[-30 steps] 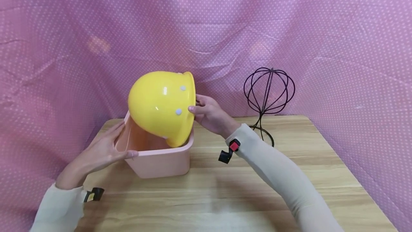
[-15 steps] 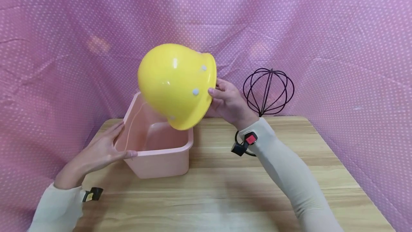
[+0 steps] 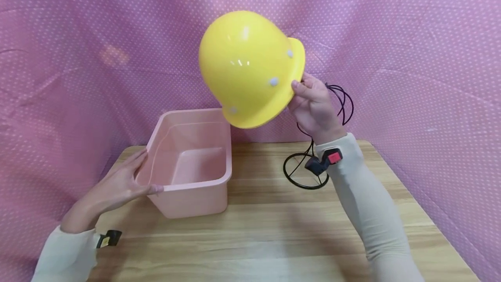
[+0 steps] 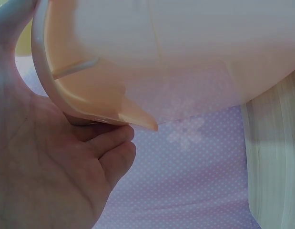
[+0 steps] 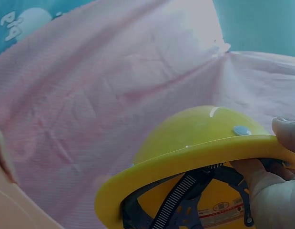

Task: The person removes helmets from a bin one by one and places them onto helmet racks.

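A yellow hard hat (image 3: 246,64) is in the air above and right of the pink plastic bin (image 3: 195,206), its dome tilted up to the left. My right hand (image 3: 315,105) grips its brim, thumb outside and fingers inside. In the right wrist view the hat's black inner straps (image 5: 178,198) and a label inside show. At the bin's near left corner, my left hand (image 3: 117,182) holds the rim, thumb along the front edge and fingers on the left side. Its fingers curl under the rim in the left wrist view. The bin's visible inside holds nothing.
A black wire stand (image 3: 305,186) with a round base and a cage-like top stands behind my right wrist, partly hidden by it. The wooden table (image 3: 250,238) has a pink dotted cloth (image 3: 117,34) hanging around its back and sides.
My right hand has lifted the hard hat up and to the right, out of the bin, and the dome has tipped more upward. My left hand stays at the bin's corner.
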`<state>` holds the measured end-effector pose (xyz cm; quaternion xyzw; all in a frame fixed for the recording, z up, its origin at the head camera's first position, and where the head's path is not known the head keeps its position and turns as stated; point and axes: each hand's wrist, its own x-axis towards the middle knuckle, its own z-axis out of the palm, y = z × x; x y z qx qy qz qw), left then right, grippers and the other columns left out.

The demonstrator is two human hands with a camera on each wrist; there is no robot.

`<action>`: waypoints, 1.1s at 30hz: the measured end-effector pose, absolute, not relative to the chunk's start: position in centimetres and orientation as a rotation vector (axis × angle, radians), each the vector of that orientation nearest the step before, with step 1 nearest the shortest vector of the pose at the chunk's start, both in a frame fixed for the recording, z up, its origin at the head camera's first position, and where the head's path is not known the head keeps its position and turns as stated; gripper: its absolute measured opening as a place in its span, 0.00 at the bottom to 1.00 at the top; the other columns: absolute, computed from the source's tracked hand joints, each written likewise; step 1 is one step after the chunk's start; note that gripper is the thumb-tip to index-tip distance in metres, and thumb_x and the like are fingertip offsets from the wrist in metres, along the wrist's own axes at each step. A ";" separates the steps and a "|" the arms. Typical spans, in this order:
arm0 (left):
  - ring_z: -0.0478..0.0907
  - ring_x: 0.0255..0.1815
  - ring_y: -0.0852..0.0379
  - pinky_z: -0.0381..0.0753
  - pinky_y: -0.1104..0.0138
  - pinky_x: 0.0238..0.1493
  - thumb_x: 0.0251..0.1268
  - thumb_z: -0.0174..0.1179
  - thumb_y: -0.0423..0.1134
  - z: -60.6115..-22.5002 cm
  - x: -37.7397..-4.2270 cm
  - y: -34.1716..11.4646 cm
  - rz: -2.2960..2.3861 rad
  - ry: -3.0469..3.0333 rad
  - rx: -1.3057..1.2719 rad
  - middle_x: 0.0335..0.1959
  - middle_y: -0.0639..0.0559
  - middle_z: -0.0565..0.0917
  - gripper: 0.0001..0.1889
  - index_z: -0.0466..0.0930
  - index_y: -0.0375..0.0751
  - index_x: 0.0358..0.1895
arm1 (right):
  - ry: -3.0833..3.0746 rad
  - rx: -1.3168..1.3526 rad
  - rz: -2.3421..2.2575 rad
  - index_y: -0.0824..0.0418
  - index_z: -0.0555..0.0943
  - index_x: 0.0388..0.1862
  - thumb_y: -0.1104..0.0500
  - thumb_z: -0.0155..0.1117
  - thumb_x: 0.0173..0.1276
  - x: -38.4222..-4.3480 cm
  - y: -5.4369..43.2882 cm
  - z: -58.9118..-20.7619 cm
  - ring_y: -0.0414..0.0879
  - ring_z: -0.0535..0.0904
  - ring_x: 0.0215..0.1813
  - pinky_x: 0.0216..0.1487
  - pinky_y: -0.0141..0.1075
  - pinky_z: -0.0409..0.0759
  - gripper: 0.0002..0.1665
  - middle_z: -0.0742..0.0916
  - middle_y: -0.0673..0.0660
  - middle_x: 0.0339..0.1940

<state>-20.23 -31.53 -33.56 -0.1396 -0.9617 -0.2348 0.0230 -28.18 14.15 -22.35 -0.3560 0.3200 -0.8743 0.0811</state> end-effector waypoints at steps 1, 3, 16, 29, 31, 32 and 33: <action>0.49 0.80 0.24 0.55 0.28 0.72 0.56 0.70 0.62 -33.6 -20.2 -31.5 -0.727 -2.978 -0.431 0.83 0.30 0.46 0.62 0.43 0.27 0.80 | 0.943 -1.071 -2.636 0.74 0.67 0.71 0.74 0.49 0.75 -28.2 14.6 -22.3 0.52 0.85 0.62 0.66 0.39 0.81 0.26 0.83 0.64 0.64; 0.50 0.80 0.24 0.56 0.28 0.71 0.56 0.70 0.62 -33.5 -20.2 -31.5 -0.724 -2.976 -0.433 0.83 0.30 0.46 0.63 0.43 0.28 0.81 | 0.888 -1.073 -2.687 0.75 0.64 0.73 0.75 0.49 0.74 -28.1 15.5 -22.2 0.54 0.83 0.65 0.68 0.40 0.79 0.28 0.81 0.65 0.67; 0.52 0.79 0.25 0.57 0.28 0.71 0.54 0.71 0.62 -33.4 -20.5 -32.2 -0.710 -2.971 -0.441 0.83 0.30 0.48 0.63 0.44 0.29 0.81 | 0.598 -1.047 -2.908 0.78 0.62 0.74 0.76 0.48 0.72 -28.4 20.7 -22.4 0.59 0.78 0.70 0.72 0.45 0.76 0.31 0.76 0.70 0.71; 0.54 0.79 0.24 0.59 0.29 0.70 0.54 0.72 0.61 -33.4 -20.4 -32.4 -0.680 -2.958 -0.457 0.82 0.29 0.51 0.62 0.46 0.28 0.80 | 0.336 -1.015 -2.981 0.76 0.58 0.76 0.77 0.44 0.72 -28.8 24.3 -25.8 0.60 0.75 0.72 0.76 0.47 0.71 0.33 0.75 0.70 0.72; 0.52 0.79 0.24 0.58 0.28 0.70 0.55 0.71 0.62 -33.4 -20.4 -32.4 -0.661 -2.965 -0.454 0.82 0.29 0.50 0.61 0.46 0.27 0.80 | 0.308 -0.989 -3.006 0.76 0.60 0.76 0.77 0.44 0.72 -28.8 24.8 -26.3 0.60 0.75 0.72 0.76 0.47 0.72 0.32 0.76 0.70 0.72; 0.52 0.79 0.23 0.58 0.28 0.70 0.56 0.71 0.62 -33.4 -20.3 -32.4 -0.649 -2.966 -0.453 0.82 0.28 0.50 0.61 0.46 0.26 0.80 | 0.300 -0.974 -3.017 0.76 0.60 0.76 0.77 0.44 0.72 -28.8 25.0 -26.6 0.60 0.76 0.72 0.75 0.47 0.72 0.32 0.76 0.70 0.72; 0.51 0.79 0.23 0.57 0.28 0.70 0.56 0.70 0.62 -33.4 -20.3 -32.4 -0.636 -2.967 -0.451 0.82 0.28 0.49 0.61 0.46 0.25 0.79 | 0.283 -0.959 -3.025 0.76 0.61 0.76 0.77 0.45 0.72 -28.8 25.2 -26.8 0.60 0.76 0.71 0.75 0.47 0.72 0.32 0.76 0.70 0.71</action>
